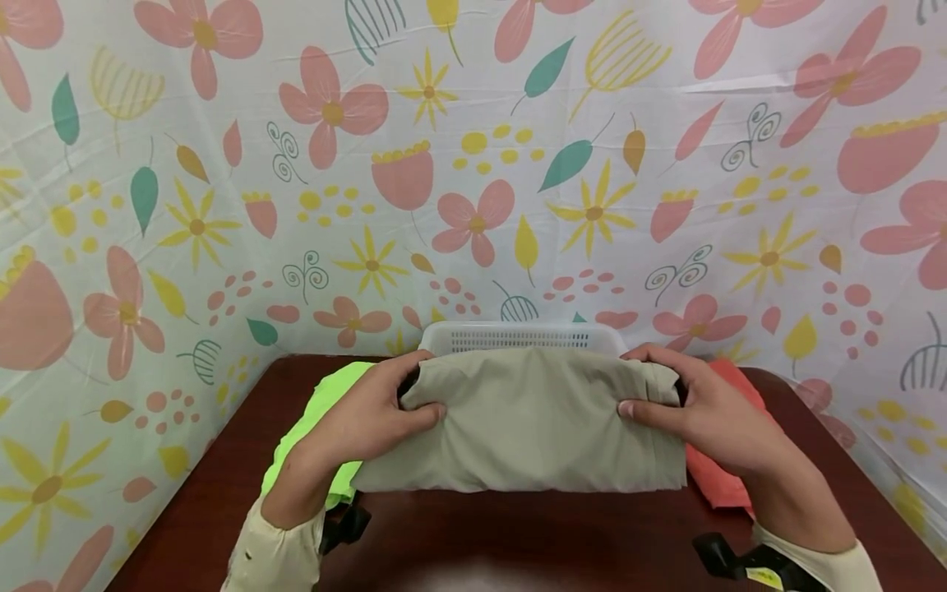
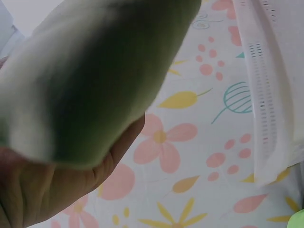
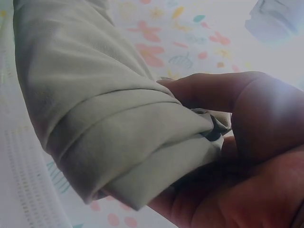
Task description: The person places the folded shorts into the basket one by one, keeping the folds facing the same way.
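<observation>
A folded khaki-grey cloth garment (image 1: 547,419) hangs in the air between both hands, above the dark table. My left hand (image 1: 373,415) pinches its upper left corner, thumb in front and fingers behind. At the opposite end my right hand (image 1: 713,419) grips the upper right corner the same way. Layered folds of the garment (image 3: 118,128) show in the right wrist view, between the right thumb and fingers. In the left wrist view the garment (image 2: 95,80) is blurred and covers much of the left hand (image 2: 52,190).
Behind the garment stands a white perforated plastic basket (image 1: 518,335), partly hidden. A neon green cloth (image 1: 314,419) lies on the table's left side and a red cloth (image 1: 721,473) on its right. A floral curtain (image 1: 473,164) borders the dark wooden table (image 1: 481,543).
</observation>
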`<state>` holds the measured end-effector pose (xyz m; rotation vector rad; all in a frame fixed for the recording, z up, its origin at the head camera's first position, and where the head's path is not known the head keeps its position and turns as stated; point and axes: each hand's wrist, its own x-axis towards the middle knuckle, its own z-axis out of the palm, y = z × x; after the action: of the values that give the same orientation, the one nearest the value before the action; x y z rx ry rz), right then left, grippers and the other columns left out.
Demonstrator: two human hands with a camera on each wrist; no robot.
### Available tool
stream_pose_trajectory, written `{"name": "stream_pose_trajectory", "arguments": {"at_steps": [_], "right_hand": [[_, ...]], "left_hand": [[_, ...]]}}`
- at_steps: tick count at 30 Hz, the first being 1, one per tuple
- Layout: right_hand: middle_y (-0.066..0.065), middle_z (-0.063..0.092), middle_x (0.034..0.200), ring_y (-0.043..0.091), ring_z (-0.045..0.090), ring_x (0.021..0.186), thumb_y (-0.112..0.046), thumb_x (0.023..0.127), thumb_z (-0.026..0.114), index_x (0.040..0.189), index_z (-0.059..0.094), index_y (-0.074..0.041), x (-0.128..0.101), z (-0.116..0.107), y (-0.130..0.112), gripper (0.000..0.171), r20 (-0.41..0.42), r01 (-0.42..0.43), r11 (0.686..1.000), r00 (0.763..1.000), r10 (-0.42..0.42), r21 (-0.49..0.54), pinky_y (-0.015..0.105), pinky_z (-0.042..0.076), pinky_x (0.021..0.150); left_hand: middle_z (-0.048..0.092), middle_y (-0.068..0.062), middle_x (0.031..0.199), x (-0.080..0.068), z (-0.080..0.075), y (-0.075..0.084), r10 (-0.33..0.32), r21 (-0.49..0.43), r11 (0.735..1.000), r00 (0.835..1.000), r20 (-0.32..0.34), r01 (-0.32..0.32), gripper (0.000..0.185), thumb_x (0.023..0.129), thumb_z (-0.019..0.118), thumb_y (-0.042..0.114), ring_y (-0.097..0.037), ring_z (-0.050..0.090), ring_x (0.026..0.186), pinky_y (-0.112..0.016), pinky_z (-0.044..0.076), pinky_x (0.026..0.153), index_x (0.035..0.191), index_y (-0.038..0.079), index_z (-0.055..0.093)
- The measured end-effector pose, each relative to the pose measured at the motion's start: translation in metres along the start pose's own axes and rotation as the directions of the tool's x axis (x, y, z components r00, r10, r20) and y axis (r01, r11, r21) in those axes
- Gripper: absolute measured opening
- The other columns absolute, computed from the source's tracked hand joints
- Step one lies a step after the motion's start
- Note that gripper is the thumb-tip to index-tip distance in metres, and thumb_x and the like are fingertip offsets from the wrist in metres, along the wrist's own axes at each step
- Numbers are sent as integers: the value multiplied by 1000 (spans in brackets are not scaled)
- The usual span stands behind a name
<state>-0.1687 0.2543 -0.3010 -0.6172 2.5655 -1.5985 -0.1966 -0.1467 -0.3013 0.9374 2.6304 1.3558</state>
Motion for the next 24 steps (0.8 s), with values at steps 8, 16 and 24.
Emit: {"name": "stream_pose_trajectory", "arguments": {"at_steps": [8, 16, 24], "right_hand": [[16, 65, 102, 31, 71, 81, -14, 99, 77, 124, 61, -12, 6, -3, 3, 30, -26, 36, 999, 999, -36, 18, 42, 61, 66], [14, 64, 103, 30, 71, 82, -11, 100, 76, 126, 61, -9, 14, -2, 8, 30, -87, 55, 997, 995, -50, 56, 41, 62, 68], [12, 69, 101, 27, 73, 81, -10, 99, 76, 128, 61, -9, 24, -4, 13, 33, -127, 63, 996, 990, -55, 63, 40, 62, 67]], "left_hand": [[70, 2, 110, 9, -5, -2, 36, -25, 999, 999, -28, -36, 33, 98, 73, 11, -17, 70, 93, -37, 60, 81, 128, 22, 66], [68, 3, 100, 20, -5, -8, 69, 32, 997, 994, -81, -67, 27, 97, 74, 10, -15, 65, 91, -36, 55, 80, 120, 23, 67], [68, 3, 104, 28, -5, -14, 67, 26, 998, 991, -119, -64, 29, 97, 74, 12, -17, 64, 94, -40, 54, 83, 122, 24, 69]]}}
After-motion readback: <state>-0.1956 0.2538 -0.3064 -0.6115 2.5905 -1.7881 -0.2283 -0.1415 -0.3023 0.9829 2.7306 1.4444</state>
